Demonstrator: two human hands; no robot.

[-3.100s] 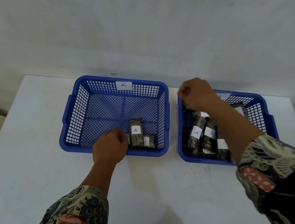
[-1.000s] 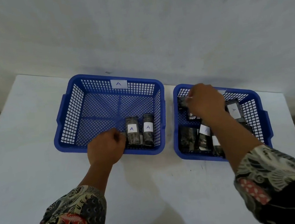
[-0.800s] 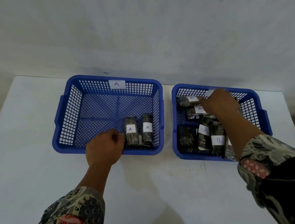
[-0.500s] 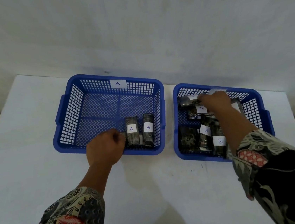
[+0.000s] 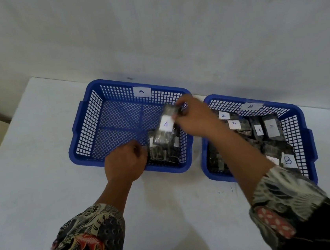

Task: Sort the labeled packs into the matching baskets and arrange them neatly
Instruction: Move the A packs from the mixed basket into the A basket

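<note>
Two blue mesh baskets stand side by side on a white table. The left basket [image 5: 86, 131] carries an A tag [image 5: 141, 91], the right basket [image 5: 305, 133] a B tag [image 5: 250, 106]. My right hand [image 5: 195, 116] hangs over the A basket's right side, holding a dark pack [image 5: 165, 128] with a white label by its top end. Below it two dark packs [image 5: 161, 154] lie in the A basket's near right corner. My left hand [image 5: 125, 163] is closed in a fist on the A basket's front rim beside them. Several packs, most labelled A [image 5: 271, 125], one labelled B [image 5: 287, 160], lie in the B basket.
The table [image 5: 32, 181] backs onto a pale wall. Its left edge drops off to a tan floor. Bare tabletop lies in front of both baskets, between my patterned sleeves.
My right hand has lifted one pack out of the B basket and carried it left, over the A basket. My left hand has stayed at the A basket's front rim.
</note>
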